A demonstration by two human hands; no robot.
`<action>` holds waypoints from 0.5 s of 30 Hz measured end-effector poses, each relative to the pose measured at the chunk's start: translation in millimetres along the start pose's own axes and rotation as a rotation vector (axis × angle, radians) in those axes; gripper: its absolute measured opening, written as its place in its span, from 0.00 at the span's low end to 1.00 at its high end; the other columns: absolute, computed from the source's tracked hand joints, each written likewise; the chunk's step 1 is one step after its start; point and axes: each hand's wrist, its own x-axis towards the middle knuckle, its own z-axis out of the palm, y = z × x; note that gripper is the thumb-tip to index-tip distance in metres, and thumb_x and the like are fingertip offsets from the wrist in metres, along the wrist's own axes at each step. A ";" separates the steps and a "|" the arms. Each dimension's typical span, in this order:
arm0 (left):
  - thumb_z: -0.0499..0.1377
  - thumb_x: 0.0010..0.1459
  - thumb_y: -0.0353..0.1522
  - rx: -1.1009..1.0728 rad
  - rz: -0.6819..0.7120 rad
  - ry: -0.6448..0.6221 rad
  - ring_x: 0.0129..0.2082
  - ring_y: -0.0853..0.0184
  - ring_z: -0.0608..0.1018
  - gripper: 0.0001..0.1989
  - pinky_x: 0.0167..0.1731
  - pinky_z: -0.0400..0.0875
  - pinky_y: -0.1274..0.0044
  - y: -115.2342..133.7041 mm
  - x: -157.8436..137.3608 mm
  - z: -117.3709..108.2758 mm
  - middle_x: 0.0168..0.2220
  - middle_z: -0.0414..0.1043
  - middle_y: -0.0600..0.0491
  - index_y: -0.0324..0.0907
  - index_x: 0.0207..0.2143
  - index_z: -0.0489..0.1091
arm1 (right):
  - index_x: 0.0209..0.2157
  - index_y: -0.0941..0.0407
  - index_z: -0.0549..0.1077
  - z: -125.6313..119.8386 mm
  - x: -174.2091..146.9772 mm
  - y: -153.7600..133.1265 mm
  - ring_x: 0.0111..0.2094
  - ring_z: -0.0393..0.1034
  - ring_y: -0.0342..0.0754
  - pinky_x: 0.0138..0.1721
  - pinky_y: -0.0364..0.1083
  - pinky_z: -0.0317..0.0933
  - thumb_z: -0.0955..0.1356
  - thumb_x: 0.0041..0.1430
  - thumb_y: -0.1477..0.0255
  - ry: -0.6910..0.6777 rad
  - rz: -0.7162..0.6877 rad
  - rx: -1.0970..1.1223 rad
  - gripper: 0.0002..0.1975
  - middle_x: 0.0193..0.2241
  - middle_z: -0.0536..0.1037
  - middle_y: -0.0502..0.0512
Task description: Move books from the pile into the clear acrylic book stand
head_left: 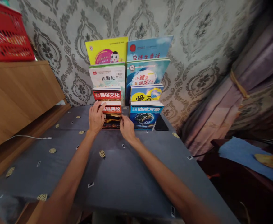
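Note:
Books stand upright in two columns against the wall, stepped from tall at the back to small in front. My left hand [96,116] grips the upper left of the front red-and-black book [111,119], its fingers over the top edge. At the same book's right edge, my right hand [127,128] has its fingers closed on the side. Just behind it stands another red book [107,95], then a pale book [108,76] and a yellow book [108,49]. The right column holds a blue earth-cover book [145,116], a yellow-and-blue book [147,93], a teal book [147,73] and a blue book [150,46].
A grey patterned cloth [113,180] covers the table. Beside the right column lies a flat black object [161,123]. A white cable [31,136] runs in from the left, below a wooden cabinet [22,90] bearing a red basket [9,34]. Curtains [227,102] hang at right.

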 end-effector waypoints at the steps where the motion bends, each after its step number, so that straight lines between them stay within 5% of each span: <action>1: 0.49 0.61 0.22 0.002 -0.003 -0.001 0.66 0.57 0.64 0.26 0.64 0.59 0.58 0.0 0.5 -0.3 0.60 0.68 0.44 0.45 0.59 0.68 | 0.53 0.60 0.71 0.3 -0.4 -0.9 0.45 0.74 0.58 0.49 0.56 0.67 0.57 0.64 0.76 -0.002 0.004 -0.007 0.20 0.45 0.78 0.68; 8: 0.52 0.64 0.29 -0.004 -0.023 0.016 0.69 0.53 0.59 0.25 0.64 0.58 0.59 -0.3 -4.6 -0.1 0.66 0.58 0.39 0.41 0.64 0.61 | 0.59 0.61 0.66 3.5 -6.2 -0.2 0.46 0.74 0.60 0.49 0.59 0.68 0.59 0.62 0.76 -0.009 -0.026 0.013 0.24 0.45 0.78 0.68; 11: 0.57 0.63 0.35 -0.075 -0.178 0.111 0.68 0.51 0.60 0.31 0.64 0.58 0.59 -2.1 -12.2 6.7 0.66 0.56 0.35 0.39 0.67 0.52 | 0.60 0.64 0.65 7.5 -7.7 2.1 0.48 0.73 0.63 0.50 0.61 0.68 0.59 0.61 0.75 -0.006 -0.007 0.022 0.26 0.47 0.77 0.72; 15: 0.58 0.63 0.36 -0.214 -0.343 0.148 0.62 0.52 0.67 0.31 0.61 0.62 0.60 -5.8 -19.5 17.9 0.61 0.64 0.35 0.37 0.65 0.53 | 0.59 0.64 0.66 13.1 -8.5 4.3 0.49 0.74 0.63 0.51 0.60 0.67 0.60 0.61 0.73 -0.013 0.037 0.028 0.26 0.49 0.77 0.72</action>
